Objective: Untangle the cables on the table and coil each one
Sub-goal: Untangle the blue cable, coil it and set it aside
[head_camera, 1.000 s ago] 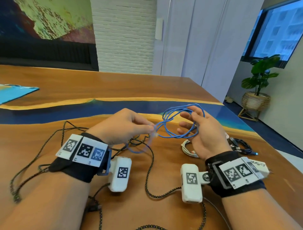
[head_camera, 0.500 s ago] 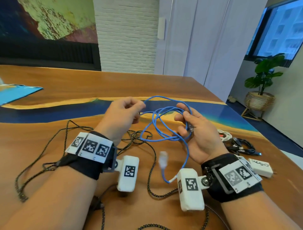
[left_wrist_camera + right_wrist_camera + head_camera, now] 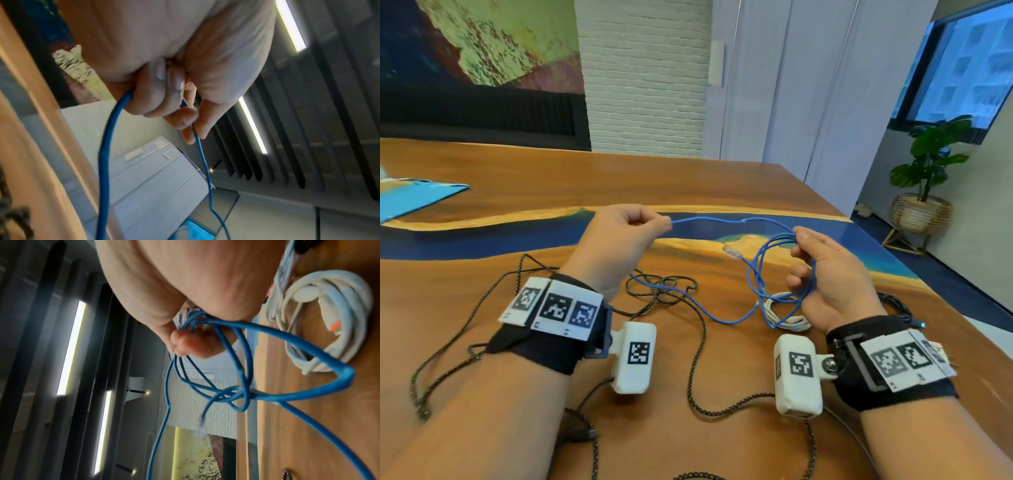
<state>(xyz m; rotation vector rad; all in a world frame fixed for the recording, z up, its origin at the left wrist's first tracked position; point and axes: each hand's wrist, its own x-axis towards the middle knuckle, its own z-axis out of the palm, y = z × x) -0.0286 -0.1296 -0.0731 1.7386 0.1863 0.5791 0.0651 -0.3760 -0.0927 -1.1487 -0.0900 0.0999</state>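
Observation:
A thin blue cable (image 3: 758, 274) hangs between my hands above the wooden table (image 3: 551, 185). My right hand (image 3: 825, 274) grips several loops of it (image 3: 226, 363), its fingers curled round the bundle. My left hand (image 3: 619, 240) pinches one strand (image 3: 197, 138) and holds it stretched towards the right hand. A clear plug (image 3: 731, 251) dangles from the loops. A slack part of the blue cable sags to the table, across the black braided cable (image 3: 698, 342).
The black braided cable sprawls over the near table, knotted in the middle (image 3: 664, 291). A coiled white cable (image 3: 787, 318) lies under my right hand, also in the right wrist view (image 3: 320, 321). A dark cable (image 3: 900, 308) lies behind my right wrist. A blue sheet (image 3: 410, 198) lies far left.
My left hand has moved up and left, drawing one blue strand taut. The clear plug has swung up from near my right wrist to beside the loops.

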